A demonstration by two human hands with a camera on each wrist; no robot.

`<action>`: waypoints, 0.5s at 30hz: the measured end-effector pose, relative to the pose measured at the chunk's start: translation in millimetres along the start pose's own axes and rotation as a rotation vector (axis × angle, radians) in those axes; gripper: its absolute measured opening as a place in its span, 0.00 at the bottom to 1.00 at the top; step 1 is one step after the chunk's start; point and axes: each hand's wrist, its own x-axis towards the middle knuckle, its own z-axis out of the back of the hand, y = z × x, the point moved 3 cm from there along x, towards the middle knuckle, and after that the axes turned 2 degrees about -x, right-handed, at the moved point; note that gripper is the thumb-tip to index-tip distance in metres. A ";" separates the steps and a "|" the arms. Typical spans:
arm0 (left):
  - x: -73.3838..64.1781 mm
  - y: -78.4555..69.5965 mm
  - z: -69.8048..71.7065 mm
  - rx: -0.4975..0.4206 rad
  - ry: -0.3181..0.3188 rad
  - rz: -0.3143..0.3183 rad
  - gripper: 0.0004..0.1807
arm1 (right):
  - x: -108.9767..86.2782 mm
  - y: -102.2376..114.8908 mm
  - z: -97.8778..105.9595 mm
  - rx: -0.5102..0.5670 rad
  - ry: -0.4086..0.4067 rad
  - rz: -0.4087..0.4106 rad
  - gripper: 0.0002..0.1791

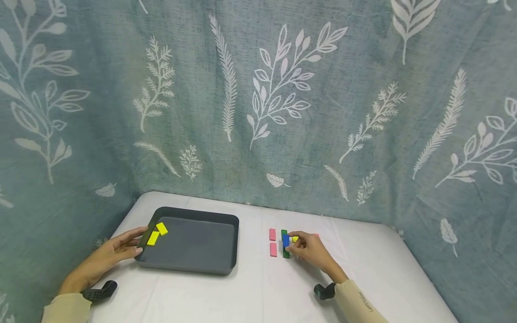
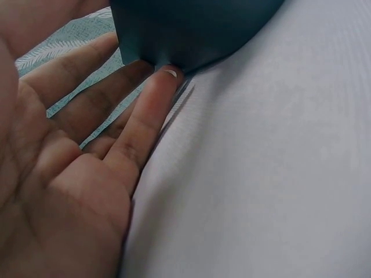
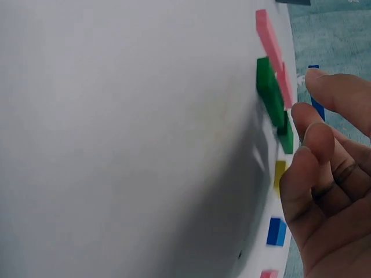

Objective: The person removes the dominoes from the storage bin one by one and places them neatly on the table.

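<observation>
My right hand [image 1: 308,251] pinches a small blue block [image 1: 286,241] between thumb and fingertips, above a pair of green blocks [image 1: 286,255]. In the right wrist view part of that blue block [image 3: 318,109] shows behind the fingertips. Over at the left, my left hand [image 1: 115,250] touches the left side of a dark grey tray [image 1: 190,269]; the left wrist view has its fairly straight fingers against the outer wall. Inside the tray, two yellow blocks [image 1: 153,238] lie by the left wall.
Two pink blocks [image 1: 273,250] lie left of the green ones. Partly behind the right hand are a yellow block [image 1: 295,239] and another pink block [image 1: 317,234]. The right wrist view also has a second blue block [image 3: 276,231] on the white table [image 1: 226,300]. A leaf-patterned curtain [image 1: 242,112] surrounds the table.
</observation>
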 end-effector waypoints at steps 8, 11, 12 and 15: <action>-0.9 -1.1 -0.9 0.011 -0.002 0.000 0.44 | -9.1 -15.0 2.9 -0.012 -0.015 -0.062 0.27; -1.0 -1.2 -1.1 0.008 -0.002 -0.004 0.44 | -12.7 -19.7 3.3 -0.003 -0.020 -0.073 0.27; -1.0 -1.4 -1.1 0.009 -0.004 -0.005 0.44 | -14.0 -20.9 3.6 0.000 -0.022 -0.077 0.27; -1.3 -2.1 -0.5 0.004 -0.002 -0.026 0.42 | -17.5 -24.7 4.7 -0.002 -0.026 -0.091 0.27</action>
